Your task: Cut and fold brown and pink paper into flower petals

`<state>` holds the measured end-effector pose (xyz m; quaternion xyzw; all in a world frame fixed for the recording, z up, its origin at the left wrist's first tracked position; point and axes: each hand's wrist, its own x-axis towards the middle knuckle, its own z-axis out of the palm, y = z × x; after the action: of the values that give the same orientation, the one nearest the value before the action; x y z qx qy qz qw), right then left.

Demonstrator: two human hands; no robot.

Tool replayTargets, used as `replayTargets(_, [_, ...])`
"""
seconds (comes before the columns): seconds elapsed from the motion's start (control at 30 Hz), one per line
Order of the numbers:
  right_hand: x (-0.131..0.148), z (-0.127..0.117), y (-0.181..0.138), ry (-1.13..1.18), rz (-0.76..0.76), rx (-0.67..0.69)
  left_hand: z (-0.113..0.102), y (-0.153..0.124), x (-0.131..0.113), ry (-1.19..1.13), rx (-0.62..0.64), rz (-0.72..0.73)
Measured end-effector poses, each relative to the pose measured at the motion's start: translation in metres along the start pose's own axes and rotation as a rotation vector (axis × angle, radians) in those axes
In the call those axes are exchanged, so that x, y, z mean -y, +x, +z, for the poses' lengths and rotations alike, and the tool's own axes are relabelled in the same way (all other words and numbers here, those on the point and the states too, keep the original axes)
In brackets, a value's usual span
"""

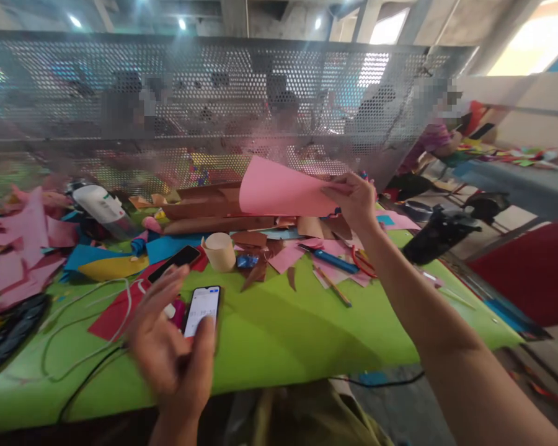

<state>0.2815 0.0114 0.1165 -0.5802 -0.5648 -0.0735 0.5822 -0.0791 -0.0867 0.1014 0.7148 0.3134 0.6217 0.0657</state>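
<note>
My right hand (356,197) pinches the right edge of a pink paper sheet (279,189), which curves in the air above the back of the table. My left hand (172,341) is raised over the near left part of the table, fingers apart and slightly blurred, holding nothing. Just behind its thumb lies a phone with a lit screen (203,306). Beyond the fingers rests a dark phone (174,263) on red paper. A small cream paper cup shape (219,252) stands near the middle, with brown and pink paper scraps beside it.
On the green table (283,334) lie a blue cutter (335,260), a pencil (335,288) and red-handled scissors (363,261). A white cable (126,303) loops at left, near a bottle (97,204). A perforated metal screen (204,93) stands behind. A black bottle (439,232) is at right.
</note>
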Motion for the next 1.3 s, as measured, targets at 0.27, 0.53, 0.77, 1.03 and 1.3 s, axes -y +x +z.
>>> replayTargets(0.27, [0.11, -0.094, -0.102, -0.032, -0.531, 0.419, 0.066, 0.0, -0.022, 0.233, 0.341, 0.354])
replayTargets(0.53, [0.114, -0.127, -0.164, 0.276, -0.295, 0.83, 0.057, -0.065, -0.029, -0.028, 0.623, 0.312])
replayTargets(0.77, [0.005, -0.093, -0.19, -0.254, -0.087, 0.972, 0.023, -0.156, 0.014, -0.078, 0.604, 0.237])
replayTargets(1.03, [-0.068, -0.033, -0.181, -0.641, -0.156, 0.934, 0.013, -0.173, 0.027, -0.092, 0.791, 0.092])
replayTargets(1.3, [-0.021, -0.007, -0.173, -0.481, -0.233, 0.863, 0.009, -0.167, 0.02, -0.153, 0.836, 0.066])
